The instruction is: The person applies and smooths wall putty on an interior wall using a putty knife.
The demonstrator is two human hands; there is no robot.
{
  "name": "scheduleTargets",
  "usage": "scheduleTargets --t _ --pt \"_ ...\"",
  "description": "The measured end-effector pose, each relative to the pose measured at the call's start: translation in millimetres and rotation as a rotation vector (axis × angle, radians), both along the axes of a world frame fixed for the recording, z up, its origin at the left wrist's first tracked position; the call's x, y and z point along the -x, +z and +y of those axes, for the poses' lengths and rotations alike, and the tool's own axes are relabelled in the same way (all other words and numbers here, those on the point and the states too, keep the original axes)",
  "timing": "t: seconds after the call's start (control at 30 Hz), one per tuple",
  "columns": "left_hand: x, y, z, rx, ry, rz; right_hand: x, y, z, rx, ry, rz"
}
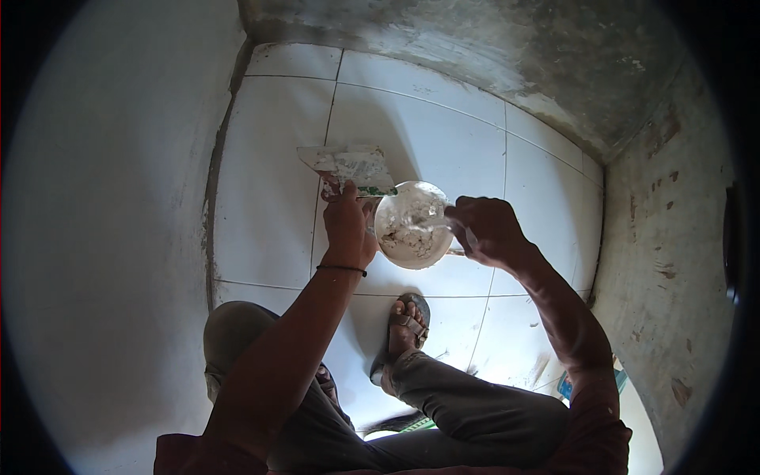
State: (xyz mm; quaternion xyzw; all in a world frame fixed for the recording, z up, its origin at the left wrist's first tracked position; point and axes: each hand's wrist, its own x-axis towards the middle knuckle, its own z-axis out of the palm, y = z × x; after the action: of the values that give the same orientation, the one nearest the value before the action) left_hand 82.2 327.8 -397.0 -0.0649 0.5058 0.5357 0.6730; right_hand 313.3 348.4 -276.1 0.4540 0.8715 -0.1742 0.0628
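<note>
My left hand (346,227) is closed on a wide flat putty spreader (352,166), its pale face crusted with white residue and a green strip along its near edge. Just right of that hand stands a round white tub (431,260), seen from above. Lumpy white putty (404,237) lies inside it and clings to its walls. My right hand (491,231) grips a slim tool (437,223) that reaches over the rim into the tub. Motion blurs this tool, so I cannot tell its exact kind.
White floor tiles (419,127) with dark joints lie beneath the tub. A pale wall (119,214) rises close on the left, a stained grey wall (507,47) behind, and a patchy wall (665,261) on the right. My sandalled foot (408,323) is close below the tub.
</note>
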Motion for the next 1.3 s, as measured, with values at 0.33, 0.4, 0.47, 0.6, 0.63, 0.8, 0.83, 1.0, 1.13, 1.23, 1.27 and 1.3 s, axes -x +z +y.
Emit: scheduleTargets --t 0.33,0.4,0.47,0.6,0.63,0.8,0.83,1.0,1.13,1.23,1.27,1.3 --pt "-7.0 -2.3 3.5 0.026 0.052 0.014 12.2 -51.7 -26.2 0.191 -0.616 0.212" --pt "-9.1 0.2 4.6 0.009 0.060 0.057 7.4 -43.9 -18.8 0.444 -0.920 0.261" --pt "-9.6 2.4 4.5 0.002 0.034 0.099 6.9 -29.4 -12.2 0.206 -0.469 0.131" --pt "-10.7 5.0 4.1 0.082 0.092 0.072 7.2 -12.9 4.1 -0.176 0.193 -0.139" --pt "-11.6 5.6 4.2 0.085 0.114 0.055 4.4 -14.5 6.8 -0.275 0.299 -0.127" --pt "-12.0 7.4 3.4 0.069 0.162 0.022 -23.8 -48.9 -9.5 -0.096 -0.050 -0.205" --pt "-10.8 7.6 3.3 0.114 0.171 0.015 -27.0 -56.2 -20.7 -0.052 -0.164 -0.153" --pt "-7.2 8.4 2.5 0.155 0.124 0.016 -4.8 -69.2 -67.7 0.633 -0.971 0.226" --pt "-11.4 11.8 2.8 0.109 0.141 0.005 17.0 -48.9 -69.2 0.301 -0.631 0.154" --pt "-12.2 14.3 2.3 0.061 0.162 0.012 26.3 -39.3 -74.5 0.089 -0.326 -0.067" --pt "-11.7 14.5 2.5 0.051 0.166 0.013 29.4 -39.4 -77.9 -0.016 -0.187 -0.124" --pt "-10.5 14.4 2.4 0.068 0.137 0.012 31.0 -39.4 -81.0 -0.169 -0.041 -0.159"
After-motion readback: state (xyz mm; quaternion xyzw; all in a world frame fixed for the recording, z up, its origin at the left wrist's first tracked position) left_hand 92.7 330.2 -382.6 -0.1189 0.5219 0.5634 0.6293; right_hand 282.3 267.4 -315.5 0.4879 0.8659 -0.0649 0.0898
